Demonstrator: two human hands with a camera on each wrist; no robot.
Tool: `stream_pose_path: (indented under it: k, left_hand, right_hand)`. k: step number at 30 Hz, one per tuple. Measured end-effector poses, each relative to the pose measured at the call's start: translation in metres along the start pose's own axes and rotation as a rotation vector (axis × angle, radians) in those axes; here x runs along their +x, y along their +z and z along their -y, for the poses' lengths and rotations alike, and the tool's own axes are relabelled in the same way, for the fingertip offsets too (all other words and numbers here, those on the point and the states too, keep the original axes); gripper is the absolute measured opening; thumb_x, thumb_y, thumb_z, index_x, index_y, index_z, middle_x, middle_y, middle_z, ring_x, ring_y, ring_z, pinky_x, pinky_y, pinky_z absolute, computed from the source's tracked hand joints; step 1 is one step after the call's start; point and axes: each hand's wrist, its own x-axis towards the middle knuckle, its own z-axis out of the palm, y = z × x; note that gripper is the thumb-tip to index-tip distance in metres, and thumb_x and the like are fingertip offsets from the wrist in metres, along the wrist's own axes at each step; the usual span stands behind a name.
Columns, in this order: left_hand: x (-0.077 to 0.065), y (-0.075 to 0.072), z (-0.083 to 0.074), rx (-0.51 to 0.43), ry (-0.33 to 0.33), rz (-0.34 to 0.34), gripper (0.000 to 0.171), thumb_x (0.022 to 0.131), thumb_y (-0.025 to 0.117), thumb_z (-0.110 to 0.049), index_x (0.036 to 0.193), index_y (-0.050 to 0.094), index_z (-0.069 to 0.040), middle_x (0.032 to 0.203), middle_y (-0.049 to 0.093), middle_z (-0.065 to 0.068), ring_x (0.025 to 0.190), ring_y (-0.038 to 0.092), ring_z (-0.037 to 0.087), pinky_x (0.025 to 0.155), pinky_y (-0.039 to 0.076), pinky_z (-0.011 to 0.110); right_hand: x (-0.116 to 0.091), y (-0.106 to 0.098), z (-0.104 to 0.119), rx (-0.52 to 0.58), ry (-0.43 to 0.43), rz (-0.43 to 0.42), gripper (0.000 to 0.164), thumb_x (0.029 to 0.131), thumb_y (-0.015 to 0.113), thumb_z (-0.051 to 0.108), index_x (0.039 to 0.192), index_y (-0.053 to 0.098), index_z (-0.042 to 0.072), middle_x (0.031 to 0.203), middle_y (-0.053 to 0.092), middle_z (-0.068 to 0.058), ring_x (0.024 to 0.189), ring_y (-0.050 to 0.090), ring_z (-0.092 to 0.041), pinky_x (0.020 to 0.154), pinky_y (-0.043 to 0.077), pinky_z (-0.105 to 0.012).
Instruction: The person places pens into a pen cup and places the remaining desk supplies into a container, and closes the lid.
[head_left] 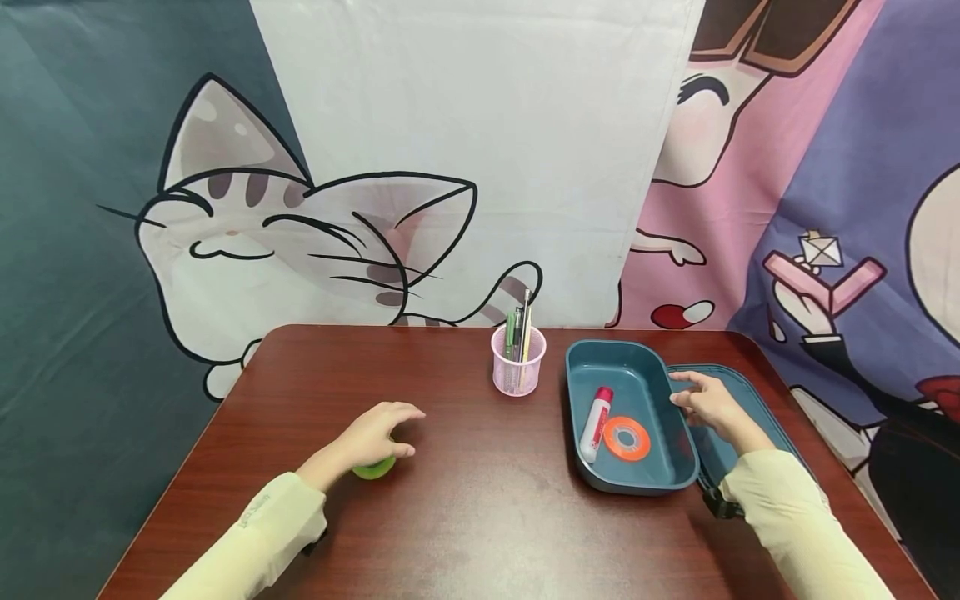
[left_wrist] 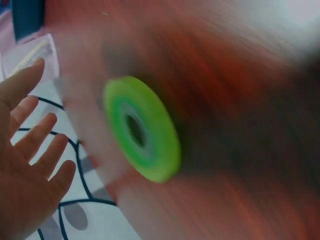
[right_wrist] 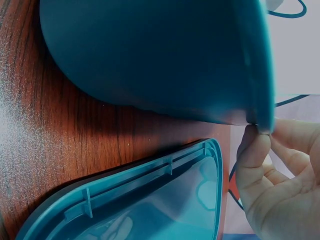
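Observation:
My left hand (head_left: 378,435) hovers with spread, relaxed fingers over a green roll of tape (head_left: 374,470). In the left wrist view that tape roll (left_wrist: 162,155) is blurred and apart from the fingers. On the right, my right hand (head_left: 708,404) pinches the right rim of a blue plastic box (head_left: 637,488) between thumb and finger. The right wrist view shows the fingertips (right_wrist: 257,145) at the box's edge. Inside the box lie a white glue stick with a red cap (head_left: 596,425) and an orange roll of tape (head_left: 627,438).
The blue lid (head_left: 738,383) lies on the table right of the box, partly beneath my right arm. A pink mesh pen holder (head_left: 517,379) with several pens stands at the back. Behind the brown table (head_left: 465,517) hangs a cartoon-printed cloth (head_left: 480,108).

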Motion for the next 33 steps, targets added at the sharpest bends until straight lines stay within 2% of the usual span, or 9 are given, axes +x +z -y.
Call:
stream_pose_path:
  k: [10, 15, 21, 27, 33]
  left_hand:
    - [-0.030, -0.001, 0.024, 0.040, -0.039, 0.017, 0.067, 0.068, 0.073, -0.027, 0.126, 0.048, -0.006, 0.133, 0.042, 0.017, 0.122, 0.037, 0.037, 0.091, 0.033, 0.057]
    - [-0.040, 0.001, 0.029, 0.007, -0.077, 0.029, 0.076, 0.066, 0.074, -0.032, 0.130, 0.043, -0.005, 0.136, 0.038, 0.017, 0.125, 0.033, 0.038, 0.091, 0.032, 0.058]
    - [-0.049, 0.010, 0.036, 0.006, -0.112, 0.033, 0.083, 0.064, 0.075, -0.037, 0.131, 0.040, -0.002, 0.137, 0.036, 0.019, 0.125, 0.034, 0.036, 0.090, 0.034, 0.056]
    - [-0.057, 0.016, 0.041, 0.013, -0.152, -0.001, 0.084, 0.064, 0.074, -0.041, 0.131, 0.040, -0.002, 0.135, 0.039, 0.018, 0.124, 0.037, 0.034, 0.091, 0.035, 0.053]
    - [-0.063, 0.020, 0.045, 0.058, -0.172, -0.052, 0.076, 0.066, 0.074, -0.037, 0.127, 0.045, -0.002, 0.129, 0.047, 0.016, 0.117, 0.044, 0.033, 0.090, 0.039, 0.049]
  right_hand:
    - [0.001, 0.000, 0.000, -0.008, 0.000, -0.001, 0.055, 0.087, 0.050, 0.012, 0.134, 0.027, -0.003, 0.086, 0.050, -0.009, 0.063, 0.048, -0.013, 0.058, 0.046, -0.031]
    - [0.001, 0.000, -0.001, -0.012, 0.004, -0.003, 0.055, 0.087, 0.050, 0.012, 0.135, 0.027, -0.003, 0.086, 0.050, -0.009, 0.063, 0.048, -0.013, 0.058, 0.046, -0.031]
    - [0.001, 0.001, -0.001, -0.011, -0.002, -0.003, 0.054, 0.087, 0.050, 0.011, 0.134, 0.027, -0.003, 0.083, 0.050, -0.007, 0.062, 0.047, -0.013, 0.057, 0.046, -0.030]
    - [0.001, 0.001, 0.000, -0.012, -0.008, -0.002, 0.054, 0.087, 0.050, 0.011, 0.134, 0.027, -0.003, 0.082, 0.050, -0.006, 0.062, 0.047, -0.012, 0.057, 0.046, -0.030]
    - [0.001, 0.001, 0.000, -0.021, -0.007, -0.003, 0.054, 0.087, 0.050, 0.012, 0.134, 0.027, -0.003, 0.089, 0.052, -0.012, 0.064, 0.047, -0.014, 0.057, 0.046, -0.030]
